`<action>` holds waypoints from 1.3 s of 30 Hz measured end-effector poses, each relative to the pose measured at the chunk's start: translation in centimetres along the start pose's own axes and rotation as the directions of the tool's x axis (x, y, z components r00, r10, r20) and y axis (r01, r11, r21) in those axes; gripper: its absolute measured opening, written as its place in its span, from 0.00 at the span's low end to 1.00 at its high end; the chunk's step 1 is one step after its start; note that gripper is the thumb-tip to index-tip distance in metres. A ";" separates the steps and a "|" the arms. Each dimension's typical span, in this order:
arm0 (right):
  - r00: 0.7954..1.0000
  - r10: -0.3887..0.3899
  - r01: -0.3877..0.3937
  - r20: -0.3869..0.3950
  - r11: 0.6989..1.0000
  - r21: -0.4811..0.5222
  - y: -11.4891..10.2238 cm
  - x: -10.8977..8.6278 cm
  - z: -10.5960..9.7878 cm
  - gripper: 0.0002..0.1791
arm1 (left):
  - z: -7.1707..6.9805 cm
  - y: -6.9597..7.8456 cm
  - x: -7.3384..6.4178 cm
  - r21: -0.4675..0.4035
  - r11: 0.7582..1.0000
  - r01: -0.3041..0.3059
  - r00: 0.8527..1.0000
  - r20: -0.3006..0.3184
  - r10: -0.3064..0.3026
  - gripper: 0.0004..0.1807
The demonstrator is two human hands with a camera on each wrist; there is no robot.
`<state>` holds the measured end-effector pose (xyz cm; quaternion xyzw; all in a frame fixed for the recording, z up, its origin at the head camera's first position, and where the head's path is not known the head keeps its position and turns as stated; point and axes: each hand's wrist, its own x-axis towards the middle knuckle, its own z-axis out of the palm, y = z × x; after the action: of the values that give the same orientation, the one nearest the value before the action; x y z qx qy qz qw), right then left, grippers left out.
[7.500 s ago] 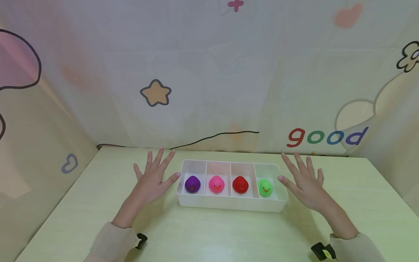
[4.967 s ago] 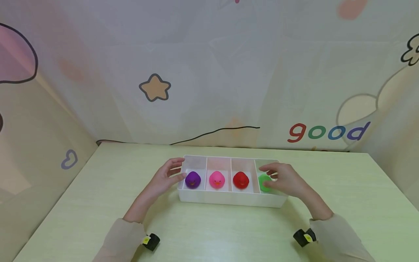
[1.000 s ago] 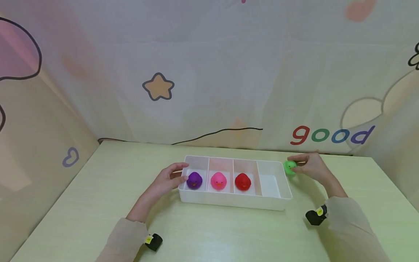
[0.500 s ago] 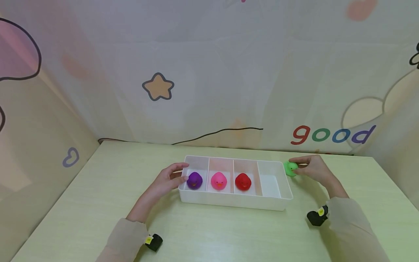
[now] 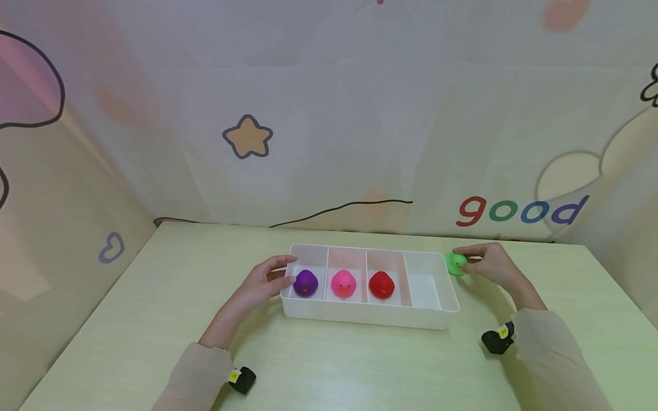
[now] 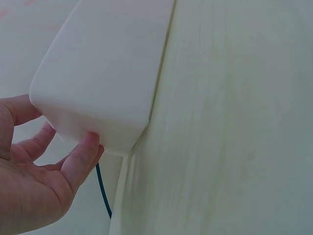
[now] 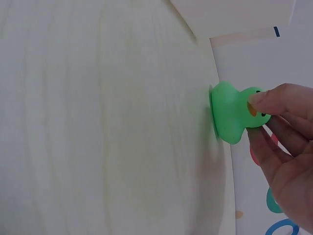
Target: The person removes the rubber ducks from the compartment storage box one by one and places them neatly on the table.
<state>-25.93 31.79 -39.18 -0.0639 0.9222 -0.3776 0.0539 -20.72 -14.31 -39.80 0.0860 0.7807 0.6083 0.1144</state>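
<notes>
Tabletop point(image 5: 334, 354), green duck point(image 7: 226, 112) upright, beak point(image 7: 253, 111) nearward

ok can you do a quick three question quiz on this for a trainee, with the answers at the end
1. Multiple choice: what is the right hand holding?
a) the purple duck
b) the green duck
c) the rim of the tray
2. True or false: the red duck sits in the compartment directly to the right of the pink duck, as the head view shows it.
3. Short answer: which end of the white tray is the left hand touching?

Key:
1. b
2. True
3. The left end
</notes>
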 end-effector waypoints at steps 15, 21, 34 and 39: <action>0.992 -0.106 0.109 -0.069 0.993 0.040 -2.0 -1.5 -0.4 0.29 | 0.0 -0.1 0.0 0.005 1.000 -0.003 1.000 -0.002 0.003 0.24; 0.984 -0.153 0.160 -0.088 0.984 0.079 -3.5 -2.3 -0.4 0.28 | 0.0 -0.2 0.0 -0.004 1.000 0.004 1.000 0.001 -0.004 0.24; 0.957 -0.277 0.290 -0.089 0.927 0.236 -7.7 -3.9 1.3 0.30 | 0.0 -0.1 0.1 -0.007 1.000 -0.007 1.000 0.005 0.007 0.25; 0.942 -0.324 0.334 -0.084 0.907 0.255 -8.7 -4.2 2.1 0.29 | 0.0 -0.1 0.1 -0.005 1.000 -0.002 1.000 0.006 0.002 0.25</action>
<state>-20.83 24.88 -34.36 -0.2031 0.8401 -0.5026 -0.0209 -20.79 -14.35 -39.85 0.0882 0.7787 0.6102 0.1164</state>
